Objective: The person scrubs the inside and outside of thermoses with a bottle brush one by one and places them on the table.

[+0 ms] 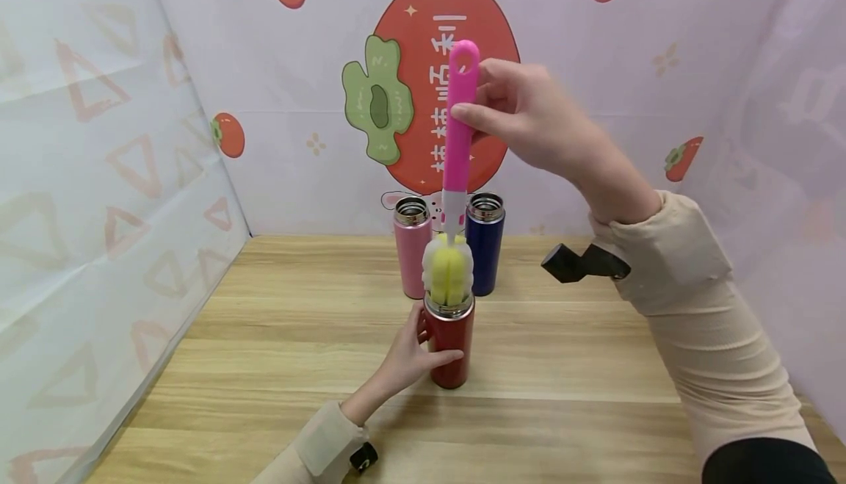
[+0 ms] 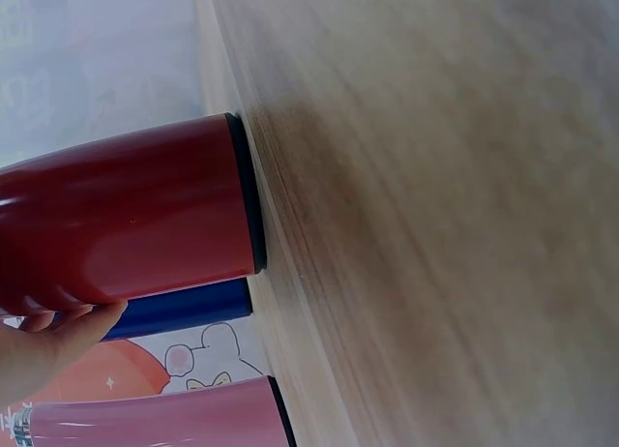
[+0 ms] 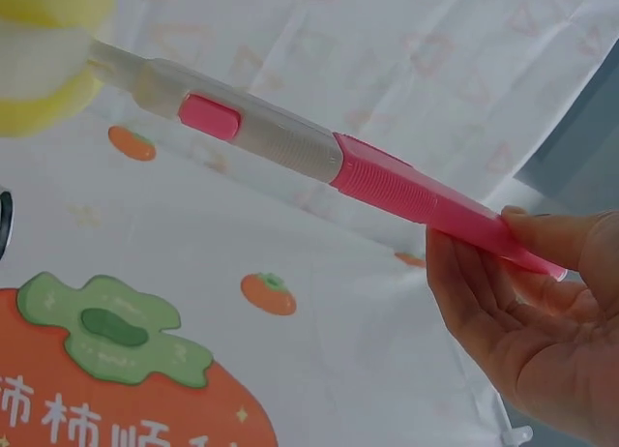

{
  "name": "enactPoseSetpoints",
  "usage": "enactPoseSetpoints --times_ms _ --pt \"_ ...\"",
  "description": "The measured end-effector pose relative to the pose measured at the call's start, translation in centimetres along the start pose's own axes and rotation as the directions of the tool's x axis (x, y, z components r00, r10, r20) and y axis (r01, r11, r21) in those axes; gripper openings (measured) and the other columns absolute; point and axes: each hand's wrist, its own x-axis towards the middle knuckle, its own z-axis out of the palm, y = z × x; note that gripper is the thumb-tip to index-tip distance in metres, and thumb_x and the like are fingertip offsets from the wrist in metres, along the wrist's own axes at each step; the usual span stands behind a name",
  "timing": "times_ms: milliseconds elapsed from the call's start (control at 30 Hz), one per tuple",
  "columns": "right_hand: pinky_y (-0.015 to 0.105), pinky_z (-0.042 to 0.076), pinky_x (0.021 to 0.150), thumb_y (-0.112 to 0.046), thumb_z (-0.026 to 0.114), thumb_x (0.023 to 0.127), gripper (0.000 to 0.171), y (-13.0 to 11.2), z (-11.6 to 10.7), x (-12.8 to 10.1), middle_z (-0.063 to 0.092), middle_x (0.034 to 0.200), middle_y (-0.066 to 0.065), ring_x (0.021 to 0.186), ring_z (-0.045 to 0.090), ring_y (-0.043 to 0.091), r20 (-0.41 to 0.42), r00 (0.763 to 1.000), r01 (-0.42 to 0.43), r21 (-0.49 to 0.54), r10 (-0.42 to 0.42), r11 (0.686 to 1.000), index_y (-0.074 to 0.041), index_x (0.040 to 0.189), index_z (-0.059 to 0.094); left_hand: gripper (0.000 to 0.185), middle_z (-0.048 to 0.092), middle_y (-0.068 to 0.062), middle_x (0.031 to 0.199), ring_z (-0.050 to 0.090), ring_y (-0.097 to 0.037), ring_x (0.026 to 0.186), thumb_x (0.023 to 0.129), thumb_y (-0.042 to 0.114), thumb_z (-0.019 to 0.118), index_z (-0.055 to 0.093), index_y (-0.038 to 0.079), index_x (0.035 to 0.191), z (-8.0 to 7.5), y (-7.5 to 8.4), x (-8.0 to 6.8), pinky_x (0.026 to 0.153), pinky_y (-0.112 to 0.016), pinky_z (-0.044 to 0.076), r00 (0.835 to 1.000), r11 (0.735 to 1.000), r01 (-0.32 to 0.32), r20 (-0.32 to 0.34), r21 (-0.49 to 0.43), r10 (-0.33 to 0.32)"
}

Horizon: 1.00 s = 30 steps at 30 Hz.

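My right hand point(image 1: 522, 113) pinches the pink handle of a bottle brush point(image 1: 460, 139) near its looped end, holding it upright. Its yellow and white sponge head point(image 1: 448, 271) is at the open mouth of a red bottle point(image 1: 452, 341); how far the tip reaches inside is hidden. My left hand point(image 1: 413, 352) grips that bottle from its left side, thumb across the front. In the left wrist view, the red bottle's black base point(image 2: 248, 193) is by the tabletop. The right wrist view shows the brush's grey neck with a pink button point(image 3: 210, 116).
Behind the red bottle stand a pink bottle point(image 1: 411, 249) and a dark blue bottle point(image 1: 485, 249), both without lids. They are close to the patterned back wall cloth point(image 1: 317, 175). A wooden tabletop point(image 1: 284, 322) lies beneath, with another cloth wall point(image 1: 99, 175) along its left side.
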Motion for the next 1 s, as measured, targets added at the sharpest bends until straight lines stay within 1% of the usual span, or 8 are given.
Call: enactPoseSetpoints --times_ms 200,333,533,767,1000 --pt "0.023 0.05 0.069 -0.004 0.056 0.085 0.016 0.6 0.6 -0.1 0.06 0.079 0.015 0.071 0.062 0.015 0.024 1.0 0.016 0.0 -0.016 1.0 0.008 0.096 0.053 0.071 0.045 -0.008 0.126 0.047 -0.025 0.112 0.072 0.013 0.073 0.029 0.011 0.128 0.0 0.0 -0.1 0.091 -0.044 0.039 1.0 1.0 -0.001 0.002 0.005 0.001" --pt "0.023 0.05 0.069 -0.005 0.056 0.085 0.018 0.7 0.8 -0.4 0.06 0.082 0.016 0.073 0.061 0.016 0.04 0.999 0.026 -0.021 -0.025 0.999 0.008 0.098 0.053 0.071 0.045 -0.008 0.126 0.046 -0.025 0.113 0.073 0.014 0.072 0.028 0.012 0.128 0.0 0.0 -0.1 0.091 -0.044 0.039 1.0 1.0 0.008 0.007 0.005 -0.008" --pt "0.027 0.051 0.069 -0.003 0.056 0.085 0.017 1.0 1.0 -0.5 0.06 0.085 0.018 0.076 0.063 0.02 0.077 0.997 0.01 0.003 -0.01 1.0 0.008 0.097 0.052 0.07 0.044 -0.008 0.127 0.045 -0.026 0.114 0.073 0.014 0.072 0.029 0.011 0.128 0.0 -0.1 0.0 0.092 -0.045 0.038 1.0 1.0 0.012 0.011 -0.008 -0.012" --pt "0.029 0.051 0.07 -0.006 0.057 0.085 0.017 1.4 2.0 -0.9 0.06 0.087 0.016 0.077 0.06 0.023 0.144 0.989 -0.026 -0.057 0.034 0.998 0.005 0.096 0.052 0.069 0.044 -0.008 0.127 0.045 -0.025 0.114 0.073 0.014 0.072 0.029 0.011 0.127 0.1 -0.1 -0.1 0.092 -0.045 0.038 1.0 1.0 0.005 0.005 -0.001 -0.005" --pt "0.027 0.048 0.071 -0.009 0.058 0.084 0.02 0.9 2.2 -1.5 0.06 0.086 0.014 0.076 0.057 0.021 0.176 0.984 -0.007 -0.082 0.021 0.997 0.004 0.098 0.053 0.07 0.045 -0.008 0.127 0.046 -0.025 0.113 0.073 0.013 0.072 0.029 0.011 0.127 0.1 -0.1 0.0 0.091 -0.044 0.039 1.0 1.0 -0.01 0.0 0.006 0.01"
